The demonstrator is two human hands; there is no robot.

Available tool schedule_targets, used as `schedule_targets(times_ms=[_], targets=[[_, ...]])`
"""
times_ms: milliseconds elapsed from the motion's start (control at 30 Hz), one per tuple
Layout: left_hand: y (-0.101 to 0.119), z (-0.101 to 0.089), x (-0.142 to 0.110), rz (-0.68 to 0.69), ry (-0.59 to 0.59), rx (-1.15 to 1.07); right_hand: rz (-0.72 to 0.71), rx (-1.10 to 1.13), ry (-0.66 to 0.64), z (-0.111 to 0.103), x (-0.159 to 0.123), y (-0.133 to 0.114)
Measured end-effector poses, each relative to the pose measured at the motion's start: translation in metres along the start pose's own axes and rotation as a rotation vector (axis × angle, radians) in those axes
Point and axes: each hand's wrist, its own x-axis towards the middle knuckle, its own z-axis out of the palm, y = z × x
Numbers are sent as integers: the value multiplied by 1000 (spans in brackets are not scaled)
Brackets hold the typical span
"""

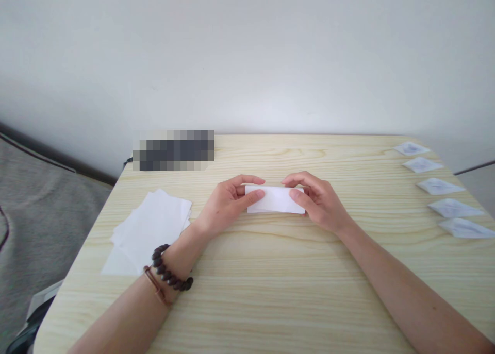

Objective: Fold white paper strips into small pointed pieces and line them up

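A white sheet of paper, folded into a narrow rectangle, is held level above the middle of the wooden table. My left hand grips its left end, thumb on the front face and fingers mostly behind. On the other end is my right hand, its thumb pressed on the face in the same way. Both index fingers arch above the paper's top edge. The fingers behind the sheet are partly hidden. Dark beads and a thin brown bracelet circle my left wrist.
Loose white paper sheets lie in an uneven pile left of my left hand. Several folded white paper pieces, pointed at the ends, line the table's right side. A blurred-out dark object sits at the back left. The wall borders the table's far edge.
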Motion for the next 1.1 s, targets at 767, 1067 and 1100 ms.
schedule_targets(times_ms=[767,1067,1100], targets=[[-5,1,1,-21,33,-27,-20,-92,49,2,2,3],[-6,1,1,-29,36,-37,-15,-81,41,2,1,3],[-6,1,1,-28,35,-44,-15,-77,40,1,1,3]])
